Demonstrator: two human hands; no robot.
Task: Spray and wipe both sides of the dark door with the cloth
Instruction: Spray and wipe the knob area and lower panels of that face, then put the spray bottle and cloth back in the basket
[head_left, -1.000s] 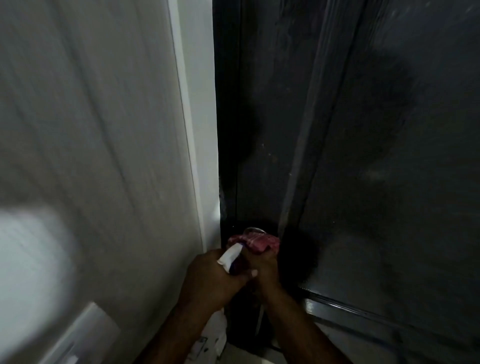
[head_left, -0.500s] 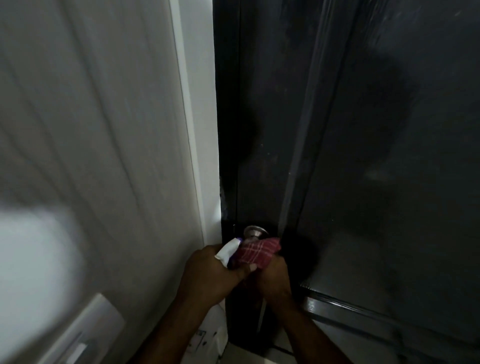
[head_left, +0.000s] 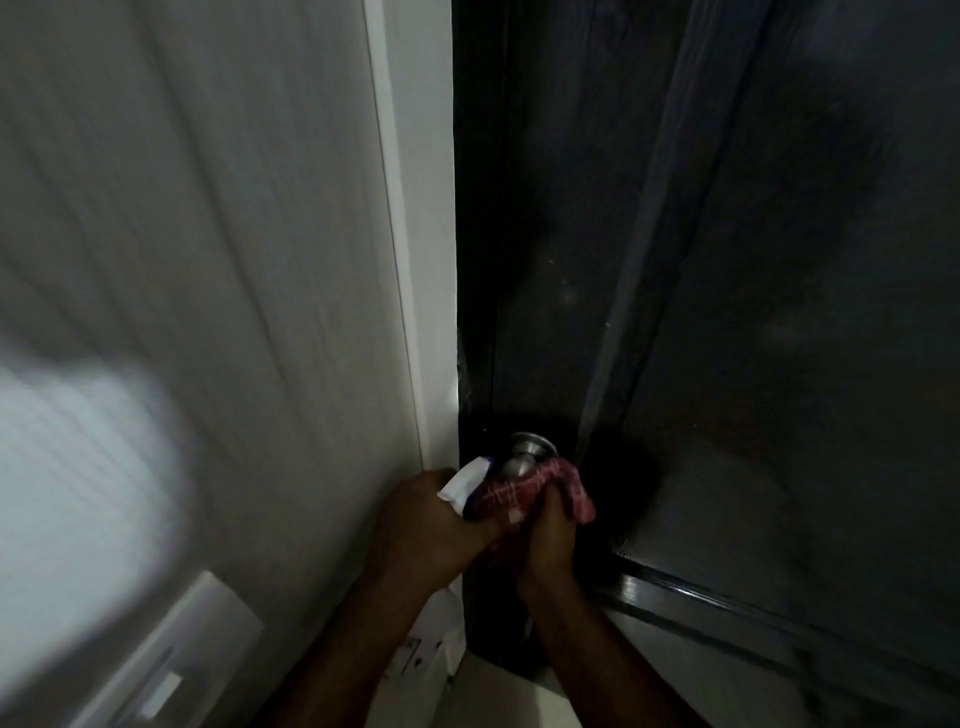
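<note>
Red-checked fabric: the cloth (head_left: 574, 491) is bunched against the underside of the metal knob (head_left: 524, 449), low on the dark door (head_left: 727, 260).

Hands: they are pressed together just below the knob. The right hand (head_left: 548, 540) has its fingers curled into the cloth and holds it on the knob. The left hand (head_left: 431, 525) grips a spray bottle (head_left: 462, 480); only its white head shows, pointing up toward the knob. The trigger finger is not visible.

Key relation: the door stands straight ahead, with its long axis vertical. Nearly all of its face lies above and to the right of the hands. The knob is near the door's left edge, just beside the pale frame (head_left: 415, 260). The right hand, which carries the cloth, is the nearer one to the open panel area. The left hand is on the frame side.

Judgement: this looks like the knob-wiping step. The next stroke probably goes up and rightward from here, led by the right hand.

Not resolved: whether the door is latched or ajar, and whether the panel is wet. Motion blur softens the wall and the switch plate (head_left: 208, 639).
</note>
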